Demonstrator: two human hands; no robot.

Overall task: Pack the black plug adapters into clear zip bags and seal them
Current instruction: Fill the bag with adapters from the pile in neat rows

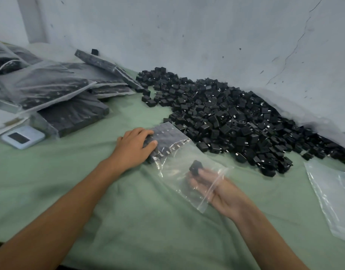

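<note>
Filled bags [50,88] are being kept stacked at far left, beside a white device [22,137]. The clear zip bag [173,160], part-packed with rows of adapters, is being pressed onto the green cloth [128,221] by the left hand [132,151], its fingers lightly bent. 1 black adapter [195,165] is being pinched inside the bag's mouth by the blurred right hand [216,188]. A loose pile [236,117] is being kept just beyond

Two hands, a left hand [135,148] and a right hand [216,190]. One part-filled bag [173,139]. One adapter [196,165] at the right fingertips. One heap [236,117] of adapters, too many to count. At least four filled bags [50,88], overlapping. Empty bags [335,191] at the right edge, number unclear. One white device [22,137]. One green cloth [148,221]
</note>
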